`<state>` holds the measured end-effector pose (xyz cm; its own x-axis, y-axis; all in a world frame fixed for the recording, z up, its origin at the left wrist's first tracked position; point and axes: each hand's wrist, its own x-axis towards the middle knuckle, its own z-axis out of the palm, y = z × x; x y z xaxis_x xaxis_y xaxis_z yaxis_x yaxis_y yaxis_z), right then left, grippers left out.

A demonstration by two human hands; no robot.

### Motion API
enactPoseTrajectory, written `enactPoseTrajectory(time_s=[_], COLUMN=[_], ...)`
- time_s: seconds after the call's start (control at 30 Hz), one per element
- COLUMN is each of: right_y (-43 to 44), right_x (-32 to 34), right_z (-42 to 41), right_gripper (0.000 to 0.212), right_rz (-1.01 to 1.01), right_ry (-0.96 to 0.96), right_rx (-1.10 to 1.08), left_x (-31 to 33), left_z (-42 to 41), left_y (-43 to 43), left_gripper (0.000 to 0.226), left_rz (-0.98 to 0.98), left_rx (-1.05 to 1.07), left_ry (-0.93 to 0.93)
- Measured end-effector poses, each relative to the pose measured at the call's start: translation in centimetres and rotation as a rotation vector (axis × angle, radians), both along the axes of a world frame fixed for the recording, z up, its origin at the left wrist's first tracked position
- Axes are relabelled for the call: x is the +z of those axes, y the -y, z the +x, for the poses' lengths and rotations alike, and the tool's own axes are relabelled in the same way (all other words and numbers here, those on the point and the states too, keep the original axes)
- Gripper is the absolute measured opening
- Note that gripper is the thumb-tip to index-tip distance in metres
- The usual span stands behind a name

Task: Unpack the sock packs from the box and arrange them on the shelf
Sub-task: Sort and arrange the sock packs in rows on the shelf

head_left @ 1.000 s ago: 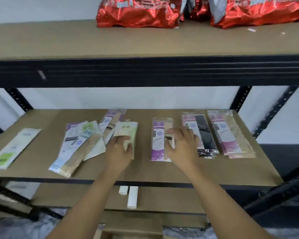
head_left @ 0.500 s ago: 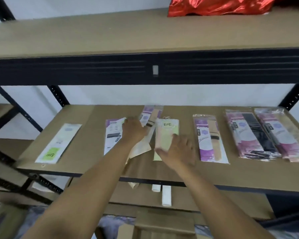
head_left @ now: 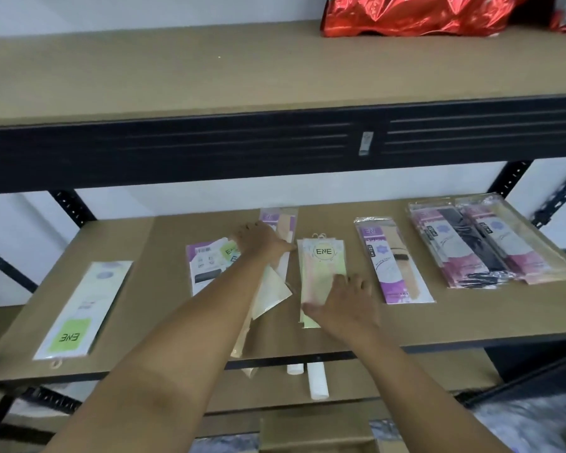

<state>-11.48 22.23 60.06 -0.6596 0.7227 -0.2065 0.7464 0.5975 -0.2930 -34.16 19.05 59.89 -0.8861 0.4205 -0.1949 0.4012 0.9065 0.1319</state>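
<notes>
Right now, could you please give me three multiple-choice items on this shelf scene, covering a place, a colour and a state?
1. Where do the red foil bags lie? A. upper shelf B. floor C. in a box
2. What colour is the ENE label on the far-left pack? A. red B. green C. blue
3. What is the right hand doing? A. lifting a pack B. hanging idle C. resting on the pale ENE pack
Answers: A, they sit above the dark beam; B, its near end shows a green square; C, its fingers lie on that pack.
</notes>
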Motion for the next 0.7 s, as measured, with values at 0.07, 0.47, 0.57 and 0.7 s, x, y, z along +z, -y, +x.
enactPoseTrajectory(time_s=[0.07, 0.47, 0.57, 0.7], right_y=[0.3, 1.1, 1.1, 0.8], right_x=[0.2, 1.1, 1.1, 1.5], right_z=[0.1, 0.0, 0.0, -0.1], right_gripper=[0.09, 0.096, 0.096, 0.101], right_rz=[0.014, 0.01, 0.026, 0.021], right_ry=[0.014, 0.038, 0.061, 0.027], right_rx=[-0.006, -0.034, -0.019, -0.017], left_x=[-0.1, -0.8, 0.9, 5.7], left_z=[-0.1, -5.3, -5.5, -2.7], left_y=[-0.3, -0.3, -0.1, 0.7], left_gripper=[0.131, 0.043, 0.04, 0.028], left_rz=[0.045, 0.453, 0.651, 0.911], left_rx=[0.041, 0.16, 0.121, 0.049], left_ry=[0.015, 0.317, 0.277, 0.209])
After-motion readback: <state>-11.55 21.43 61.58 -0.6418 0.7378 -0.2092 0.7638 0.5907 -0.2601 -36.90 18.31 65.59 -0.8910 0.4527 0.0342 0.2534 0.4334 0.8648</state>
